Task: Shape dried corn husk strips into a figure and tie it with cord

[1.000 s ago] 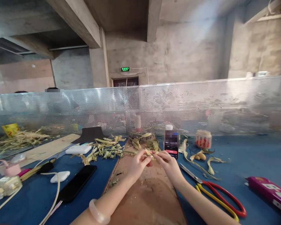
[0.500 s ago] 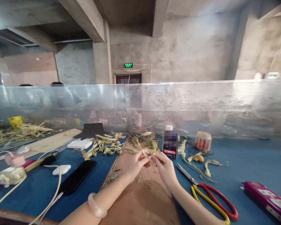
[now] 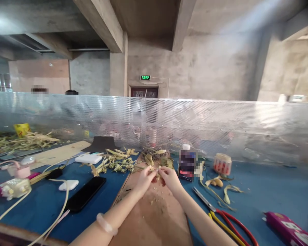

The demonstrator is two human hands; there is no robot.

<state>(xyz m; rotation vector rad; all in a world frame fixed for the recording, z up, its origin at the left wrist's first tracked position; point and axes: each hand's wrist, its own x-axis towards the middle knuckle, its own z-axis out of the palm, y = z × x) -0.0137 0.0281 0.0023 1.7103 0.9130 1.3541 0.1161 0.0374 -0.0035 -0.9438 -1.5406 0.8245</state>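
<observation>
Drawing away from the scissors (image 3: 212, 207), right hand (image 3: 170, 177)

A black phone (image 3: 88, 194) lies on the blue tabletop (image 3: 259, 191), and just left of it I see a small white case (image 3: 68, 185), with a pink charger (image 3: 23, 170) farther left. Well to the phone's right are a clear jar (image 3: 222, 164) and a purple packet (image 3: 289, 229). Beyond the phone runs a perforated metal screen (image 3: 207, 116), a green exit sign (image 3: 145, 77) glowing higher on the wall (image 3: 220, 68).

"EXIT" on the green wall sign (image 3: 145, 78)
</observation>
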